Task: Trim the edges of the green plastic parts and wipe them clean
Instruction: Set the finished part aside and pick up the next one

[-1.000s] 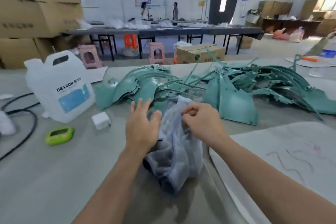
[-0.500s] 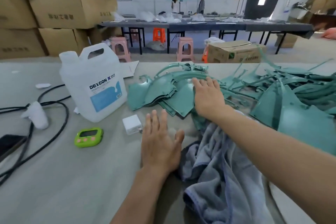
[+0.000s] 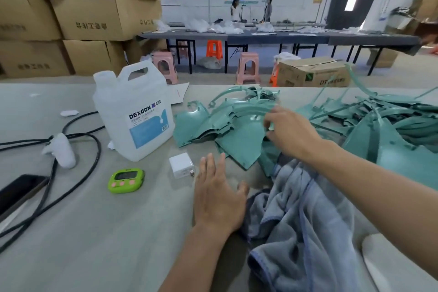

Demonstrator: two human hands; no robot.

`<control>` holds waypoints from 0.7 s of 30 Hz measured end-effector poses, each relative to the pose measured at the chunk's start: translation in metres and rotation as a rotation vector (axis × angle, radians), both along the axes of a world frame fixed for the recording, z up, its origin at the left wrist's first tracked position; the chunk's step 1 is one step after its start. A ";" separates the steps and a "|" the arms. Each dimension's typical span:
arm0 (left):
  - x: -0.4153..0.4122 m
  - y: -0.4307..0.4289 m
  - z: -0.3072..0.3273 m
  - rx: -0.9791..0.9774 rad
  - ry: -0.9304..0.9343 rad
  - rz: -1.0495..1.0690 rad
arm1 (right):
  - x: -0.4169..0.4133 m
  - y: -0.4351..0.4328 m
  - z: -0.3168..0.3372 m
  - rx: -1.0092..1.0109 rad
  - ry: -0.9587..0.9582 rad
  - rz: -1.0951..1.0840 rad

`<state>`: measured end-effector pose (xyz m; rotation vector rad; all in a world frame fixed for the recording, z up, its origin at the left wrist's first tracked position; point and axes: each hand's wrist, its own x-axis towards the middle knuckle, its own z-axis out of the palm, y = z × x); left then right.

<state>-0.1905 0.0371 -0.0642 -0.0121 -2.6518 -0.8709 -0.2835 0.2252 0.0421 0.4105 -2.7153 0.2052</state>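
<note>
Far left, a dark phone [image 3: 20, 191] lies flat by the table edge, black cables [image 3: 78, 170] looping past it across the matte grey table [image 3: 94, 244], round and rubbery. A lime-green timer [image 3: 126, 180] sits face up, glossy plastic with pink buttons, presumably angled so the worker can read it. Behind it stands the translucent white jug [image 3: 134, 111], squarish, moulded handle on top, blue label facing us; it looks like cleaning fluid parked within reach for the wiping. A small white charger block [image 3: 181, 165] rests just beside the jug's base.

Now the left hand [image 3: 216, 197]: flat, fingers spread wide, palm down over the table, holding nothing. I read that as bracing while the other arm stretches out. Its thumb side is touching or just short of the grey-blue cloth [image 3: 305, 225], a soft, fleecy towel crumpled in deep folds, dropped close so it's ready for cleaning.

Moving right, the right hand [image 3: 289, 130] reaches over the cloth into the green plastic parts [image 3: 239, 135]. Fingers are curled narrow, pinching at the edge of a curved piece; whether it's truly gripped I can't tell. The parts are thin, rigid, smooth teal shells, fan-shaped with arcs and little pegs, overlapping loosely across the middle and right of the table. No trimming tool is visible, so this looks like picking the next piece.
</note>
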 end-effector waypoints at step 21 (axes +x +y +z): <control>-0.019 -0.004 0.005 -0.107 -0.206 -0.113 | -0.034 -0.010 0.001 -0.255 -0.286 -0.172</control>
